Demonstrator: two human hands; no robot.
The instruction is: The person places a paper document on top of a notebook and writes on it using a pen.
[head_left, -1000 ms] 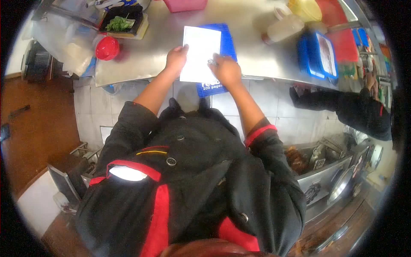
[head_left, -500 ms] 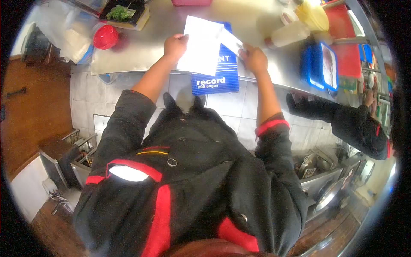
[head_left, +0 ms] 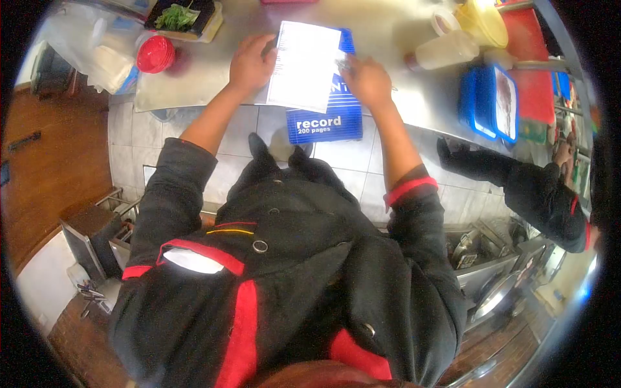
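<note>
A white sheet of paper (head_left: 303, 68) with faint printed lines lies over a blue record book (head_left: 326, 126), whose lower end sticks out past the counter edge. My left hand (head_left: 252, 66) is beside the sheet's left edge, fingers curved and apart, gripping nothing that I can see. At the right edge of the sheet, my right hand (head_left: 369, 81) rests over the book. Its fingertips are pinched together around a small pale bit that is too blurred to name.
The steel counter (head_left: 200, 74) carries red bowls (head_left: 155, 55), a tray with green leaves (head_left: 178, 18), a squeeze bottle (head_left: 446, 50), a yellow container (head_left: 482, 24) and blue-rimmed containers (head_left: 490, 103). Another person's dark sleeve (head_left: 543, 200) is at the right. Behind me are steel racks with pans.
My left hand has let go of the sheet and spread its fingers. My right hand has moved left to the sheet's edge, and the white slip it held no longer shows clearly.
</note>
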